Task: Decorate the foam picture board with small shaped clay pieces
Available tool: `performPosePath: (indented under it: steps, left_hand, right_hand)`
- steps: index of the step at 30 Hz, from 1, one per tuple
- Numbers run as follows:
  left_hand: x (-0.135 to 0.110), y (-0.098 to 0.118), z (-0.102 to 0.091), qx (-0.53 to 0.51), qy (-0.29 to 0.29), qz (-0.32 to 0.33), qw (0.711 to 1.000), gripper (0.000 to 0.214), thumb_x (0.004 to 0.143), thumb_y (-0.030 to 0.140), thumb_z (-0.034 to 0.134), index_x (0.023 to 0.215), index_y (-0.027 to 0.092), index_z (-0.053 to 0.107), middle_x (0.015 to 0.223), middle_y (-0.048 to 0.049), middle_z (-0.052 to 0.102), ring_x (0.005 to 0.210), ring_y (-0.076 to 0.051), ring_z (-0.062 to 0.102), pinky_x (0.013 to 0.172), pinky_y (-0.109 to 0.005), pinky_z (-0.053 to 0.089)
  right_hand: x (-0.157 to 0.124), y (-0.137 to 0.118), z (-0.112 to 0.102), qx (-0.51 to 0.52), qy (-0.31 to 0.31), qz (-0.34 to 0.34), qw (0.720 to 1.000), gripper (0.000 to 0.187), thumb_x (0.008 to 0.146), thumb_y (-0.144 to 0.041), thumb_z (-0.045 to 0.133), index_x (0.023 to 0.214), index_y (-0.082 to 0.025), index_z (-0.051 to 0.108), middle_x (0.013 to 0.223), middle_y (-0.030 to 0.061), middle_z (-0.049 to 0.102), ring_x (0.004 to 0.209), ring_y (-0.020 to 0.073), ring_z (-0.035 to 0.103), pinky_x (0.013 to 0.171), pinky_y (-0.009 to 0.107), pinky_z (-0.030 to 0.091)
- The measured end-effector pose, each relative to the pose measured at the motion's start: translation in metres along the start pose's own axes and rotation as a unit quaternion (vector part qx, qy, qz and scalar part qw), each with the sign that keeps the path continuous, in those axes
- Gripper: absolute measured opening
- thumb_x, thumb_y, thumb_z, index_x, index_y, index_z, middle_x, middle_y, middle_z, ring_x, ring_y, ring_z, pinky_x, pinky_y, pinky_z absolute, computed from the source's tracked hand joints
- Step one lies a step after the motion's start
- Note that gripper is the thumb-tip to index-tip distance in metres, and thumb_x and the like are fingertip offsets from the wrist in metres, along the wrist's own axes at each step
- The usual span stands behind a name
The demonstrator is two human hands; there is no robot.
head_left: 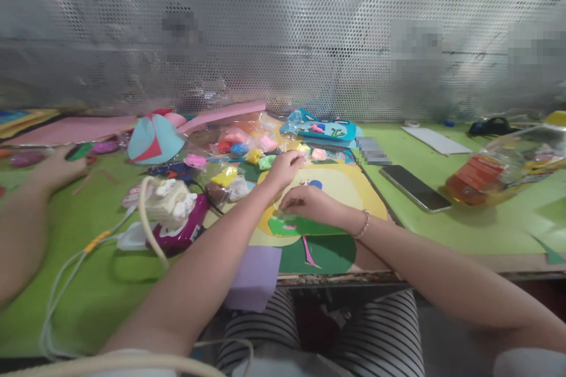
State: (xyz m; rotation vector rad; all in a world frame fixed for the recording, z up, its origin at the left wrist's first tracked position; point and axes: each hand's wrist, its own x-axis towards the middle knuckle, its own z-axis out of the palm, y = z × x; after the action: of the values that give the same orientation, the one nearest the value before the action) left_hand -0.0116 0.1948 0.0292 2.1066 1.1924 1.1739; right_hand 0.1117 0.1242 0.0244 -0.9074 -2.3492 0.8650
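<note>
A yellow paper picture (354, 188) with a green clay grass strip (318, 227) along its bottom lies in front of me. Over its lower left, my right hand (313, 205) is curled with thumb and fingers pinched close to the grass; what they hold, if anything, is too small to make out. At the upper left edge, my left hand (285, 169) has its fingers bent together beside a pale yellow clay lump (304, 148); whether they grip any of it is unclear. A blue clay shape (315, 184) shows on the picture beyond my right hand.
Bagged clay lumps (239, 147) lie behind the picture. A power bank (183, 227) with cables and a charger (170, 203) sits left. Rightward are a phone (415, 188) and a tilted bottle (481, 174). Another person's hand (66, 165) reaches in at far left.
</note>
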Motion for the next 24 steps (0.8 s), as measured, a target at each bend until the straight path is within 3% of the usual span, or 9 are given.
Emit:
performPosePath:
  steps: [16,20,24]
  left_hand:
    - [0.000,-0.001,0.000,-0.003,0.000,0.000,1.000,0.027,0.084,0.030,0.048,0.095,0.015,0.066,0.076,-0.0029,0.066,0.072,-0.015,0.057,0.070,-0.026,0.045]
    - [0.000,-0.002,-0.001,-0.003,-0.004,0.006,1.000,0.026,0.085,0.031,0.047,0.093,0.015,0.066,0.076,-0.0028,0.065,0.072,-0.015,0.056,0.068,-0.026,0.045]
    - [0.000,-0.002,0.000,-0.010,-0.002,0.005,1.000,0.026,0.085,0.030,0.045,0.092,0.017,0.066,0.079,-0.0031,0.066,0.073,-0.015,0.056,0.067,-0.025,0.045]
  right_hand:
    - [-0.003,-0.002,-0.005,-0.047,-0.016,-0.043,0.998,0.017,0.085,-0.015,0.056,0.095,-0.018,0.069,0.096,0.0043,0.071,0.087,0.0140,0.065,0.078,0.025,0.049]
    - [-0.007,-0.008,-0.013,-0.139,0.003,-0.100,0.985,0.023,0.089,-0.014,0.048,0.097,-0.017,0.069,0.098,0.0077,0.069,0.089,0.0166,0.062,0.080,0.029,0.048]
    - [-0.011,-0.013,-0.019,-0.204,-0.026,-0.159,0.966,0.028,0.089,-0.010,0.042,0.095,-0.018,0.069,0.094,0.0082,0.066,0.084,0.0168,0.059,0.076,0.030,0.046]
